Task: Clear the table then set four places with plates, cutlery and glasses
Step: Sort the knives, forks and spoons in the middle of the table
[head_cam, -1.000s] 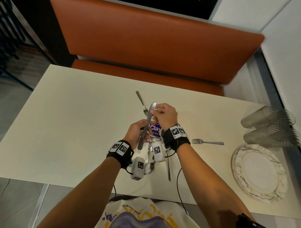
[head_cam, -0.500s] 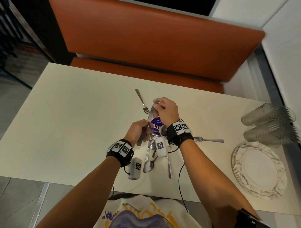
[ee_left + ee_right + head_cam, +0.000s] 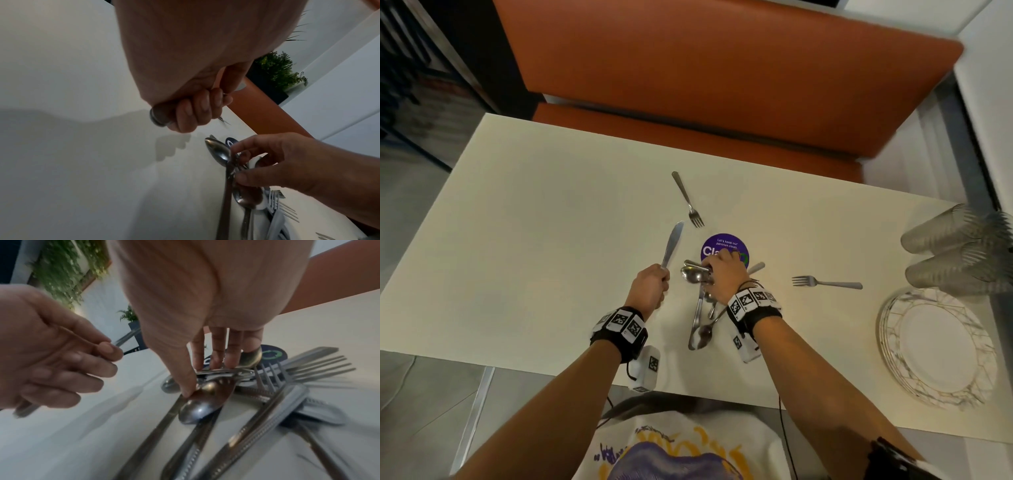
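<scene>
My left hand (image 3: 650, 286) grips a table knife (image 3: 673, 245) by the handle, blade pointing up and away; the handle end (image 3: 158, 116) pokes out of the fist. To its right my right hand (image 3: 722, 270) reaches down onto a pile of cutlery (image 3: 700, 322) in the middle of the cream table (image 3: 534, 222). There, thumb and fingers pinch a spoon (image 3: 219, 151) at its neck, with other pieces crowded under the fingers (image 3: 218, 350). Spoons, forks and knives lie crossed in the pile. Which other pieces the hand holds I cannot tell.
Two loose forks lie on the table, one beyond the pile (image 3: 688, 200), one to its right (image 3: 827, 283). A stack of marbled plates (image 3: 887, 329) and several glasses on their sides (image 3: 955, 253) are at the right end. A purple round sticker (image 3: 717, 245) lies under the pile. An orange bench (image 3: 722, 68) runs behind.
The two hands have parted. My right hand let go of the knife and dropped to the cutlery pile; my left hand carried the knife off to the left.
</scene>
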`<action>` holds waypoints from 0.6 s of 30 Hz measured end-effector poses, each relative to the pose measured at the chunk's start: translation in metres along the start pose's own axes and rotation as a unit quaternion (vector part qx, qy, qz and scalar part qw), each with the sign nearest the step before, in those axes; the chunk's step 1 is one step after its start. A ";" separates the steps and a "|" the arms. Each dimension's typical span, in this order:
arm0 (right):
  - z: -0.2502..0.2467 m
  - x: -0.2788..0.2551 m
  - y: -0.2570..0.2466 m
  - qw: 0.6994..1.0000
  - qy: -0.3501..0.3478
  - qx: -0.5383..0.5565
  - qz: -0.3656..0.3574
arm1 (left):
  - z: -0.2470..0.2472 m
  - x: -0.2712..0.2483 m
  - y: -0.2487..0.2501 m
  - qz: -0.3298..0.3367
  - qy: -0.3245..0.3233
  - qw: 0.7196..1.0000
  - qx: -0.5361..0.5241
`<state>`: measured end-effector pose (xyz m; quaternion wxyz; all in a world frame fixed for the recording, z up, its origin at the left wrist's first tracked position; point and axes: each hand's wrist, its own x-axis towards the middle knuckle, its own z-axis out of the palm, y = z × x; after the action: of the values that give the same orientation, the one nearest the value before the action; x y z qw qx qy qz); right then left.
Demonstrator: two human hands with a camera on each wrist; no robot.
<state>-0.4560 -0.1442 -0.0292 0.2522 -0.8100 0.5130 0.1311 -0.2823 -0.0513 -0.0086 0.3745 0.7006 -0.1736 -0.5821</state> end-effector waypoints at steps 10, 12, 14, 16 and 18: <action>0.001 0.021 0.013 0.997 0.068 0.025 0.026 | -0.007 0.001 0.001 -0.015 0.012 1.000 -0.004; -0.001 0.022 0.017 0.993 0.099 0.037 0.043 | -0.007 0.003 0.002 -0.017 0.015 1.000 -0.007; 0.000 0.019 0.020 0.990 0.129 0.033 0.046 | -0.006 0.005 0.002 -0.018 0.013 1.000 -0.008; 0.000 0.012 0.019 0.982 0.177 0.039 0.048 | -0.004 0.007 0.002 -0.017 0.008 1.000 -0.004; 0.001 0.005 0.015 0.977 0.204 0.044 0.034 | -0.003 0.009 0.001 -0.018 0.008 1.000 0.000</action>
<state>-0.4672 -0.1527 -0.0366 0.1728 -0.7897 0.5865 -0.0508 -0.2771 -0.0566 -0.0138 0.3657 0.7082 -0.1578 -0.5830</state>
